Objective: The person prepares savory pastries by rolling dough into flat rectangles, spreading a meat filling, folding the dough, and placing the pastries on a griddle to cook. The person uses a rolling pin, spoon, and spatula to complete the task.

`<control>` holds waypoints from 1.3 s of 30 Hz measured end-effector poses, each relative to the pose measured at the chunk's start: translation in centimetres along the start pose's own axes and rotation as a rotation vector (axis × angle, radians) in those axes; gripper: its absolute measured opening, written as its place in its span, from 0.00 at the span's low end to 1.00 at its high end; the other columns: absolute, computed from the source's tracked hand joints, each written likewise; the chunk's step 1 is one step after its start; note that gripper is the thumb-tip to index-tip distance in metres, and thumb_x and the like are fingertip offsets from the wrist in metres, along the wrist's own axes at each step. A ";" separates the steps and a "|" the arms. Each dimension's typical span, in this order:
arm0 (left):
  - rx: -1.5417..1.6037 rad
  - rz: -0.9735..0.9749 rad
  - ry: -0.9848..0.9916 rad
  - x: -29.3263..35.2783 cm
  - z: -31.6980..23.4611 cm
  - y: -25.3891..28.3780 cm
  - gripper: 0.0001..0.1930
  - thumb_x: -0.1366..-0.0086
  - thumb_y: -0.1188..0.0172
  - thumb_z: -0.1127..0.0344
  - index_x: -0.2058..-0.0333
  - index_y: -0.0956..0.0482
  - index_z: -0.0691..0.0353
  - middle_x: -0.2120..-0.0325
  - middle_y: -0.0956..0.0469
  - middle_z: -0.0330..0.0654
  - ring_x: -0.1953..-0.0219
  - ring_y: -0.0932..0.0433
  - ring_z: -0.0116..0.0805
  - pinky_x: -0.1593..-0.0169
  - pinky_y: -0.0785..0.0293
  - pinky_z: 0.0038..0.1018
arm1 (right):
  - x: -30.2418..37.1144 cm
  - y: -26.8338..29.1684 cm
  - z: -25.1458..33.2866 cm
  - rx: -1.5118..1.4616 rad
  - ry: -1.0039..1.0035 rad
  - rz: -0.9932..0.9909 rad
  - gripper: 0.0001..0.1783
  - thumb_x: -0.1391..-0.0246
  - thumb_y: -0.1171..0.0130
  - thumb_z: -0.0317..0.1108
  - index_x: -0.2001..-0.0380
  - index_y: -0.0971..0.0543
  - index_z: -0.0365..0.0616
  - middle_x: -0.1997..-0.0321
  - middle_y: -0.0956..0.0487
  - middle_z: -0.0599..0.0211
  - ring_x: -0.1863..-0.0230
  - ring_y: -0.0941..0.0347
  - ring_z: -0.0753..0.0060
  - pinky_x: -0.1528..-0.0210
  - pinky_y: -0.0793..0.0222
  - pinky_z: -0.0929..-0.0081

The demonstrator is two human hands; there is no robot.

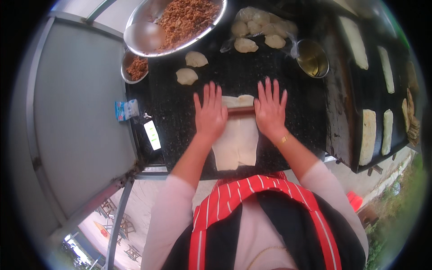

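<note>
A sheet of dough (pixel 235 140) lies rolled out thin on the black speckled countertop (pixel 180 117) in front of me. Across its far part rests a brown rolling pin (pixel 240 111). My left hand (pixel 209 112) presses on the pin's left end, its fingers stretched out forward and apart. On the other end lies my right hand (pixel 271 108), palm down, fingers spread the same way. Neither hand wraps round the pin. Beyond the left hand sit two flattened dough pieces (pixel 196 59).
A big metal bowl of reddish-brown filling (pixel 191 20) stands far left, a smaller bowl (pixel 132 67) below it. Bagged dough balls (pixel 263 22) and a metal cup of yellowish oil (pixel 312 58) are at the back. At right, a griddle (pixel 355 130) carries several long dough strips (pixel 368 135).
</note>
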State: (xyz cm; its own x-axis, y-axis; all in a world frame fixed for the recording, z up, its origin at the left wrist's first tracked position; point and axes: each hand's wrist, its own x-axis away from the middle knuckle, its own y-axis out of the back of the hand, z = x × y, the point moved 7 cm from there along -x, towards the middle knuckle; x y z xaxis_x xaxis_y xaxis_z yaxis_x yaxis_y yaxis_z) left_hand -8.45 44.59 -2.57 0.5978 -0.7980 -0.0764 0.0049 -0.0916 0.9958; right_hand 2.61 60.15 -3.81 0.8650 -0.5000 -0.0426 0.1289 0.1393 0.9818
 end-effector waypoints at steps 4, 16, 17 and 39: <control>-0.030 -0.067 0.020 -7.9 2.0 2.4 0.33 0.28 0.51 0.57 0.28 0.42 0.63 0.25 0.47 0.52 0.23 0.51 0.52 0.25 0.62 0.59 | -7.0 2.0 0.8 0.139 -0.004 -0.209 0.35 0.34 0.48 0.46 0.27 0.37 0.48 0.19 0.46 0.59 0.19 0.56 0.48 0.24 0.64 0.37; 0.057 -0.086 -0.132 -9.6 2.1 1.4 0.31 0.33 0.46 0.63 0.31 0.35 0.59 0.27 0.40 0.43 0.27 0.40 0.44 0.27 0.49 0.52 | -10.4 0.9 -0.2 0.020 0.055 -0.170 0.33 0.35 0.47 0.42 0.28 0.36 0.52 0.20 0.44 0.60 0.20 0.53 0.52 0.24 0.62 0.37; 0.126 -0.091 -0.188 -7.8 0.9 1.7 0.26 0.32 0.47 0.66 0.35 0.30 0.58 0.30 0.36 0.43 0.28 0.38 0.43 0.27 0.46 0.51 | -8.5 1.3 0.2 0.042 0.093 -0.184 0.32 0.35 0.47 0.42 0.29 0.35 0.51 0.23 0.38 0.61 0.21 0.48 0.54 0.25 0.58 0.39; -0.051 -0.146 -0.069 -8.2 2.2 2.4 0.27 0.29 0.51 0.62 0.35 0.33 0.69 0.31 0.37 0.57 0.27 0.42 0.56 0.26 0.52 0.54 | -7.6 1.6 0.0 0.019 -0.090 -0.262 0.35 0.34 0.48 0.44 0.28 0.38 0.40 0.23 0.41 0.48 0.21 0.51 0.44 0.24 0.59 0.39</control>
State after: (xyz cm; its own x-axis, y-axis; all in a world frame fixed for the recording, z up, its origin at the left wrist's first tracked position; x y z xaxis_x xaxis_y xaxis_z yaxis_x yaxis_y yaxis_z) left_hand -15.13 49.63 0.34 0.5312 -0.8175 -0.2224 0.1299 -0.1808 0.9749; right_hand -3.80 64.15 -1.91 0.7565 -0.5912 -0.2795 0.3324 -0.0204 0.9429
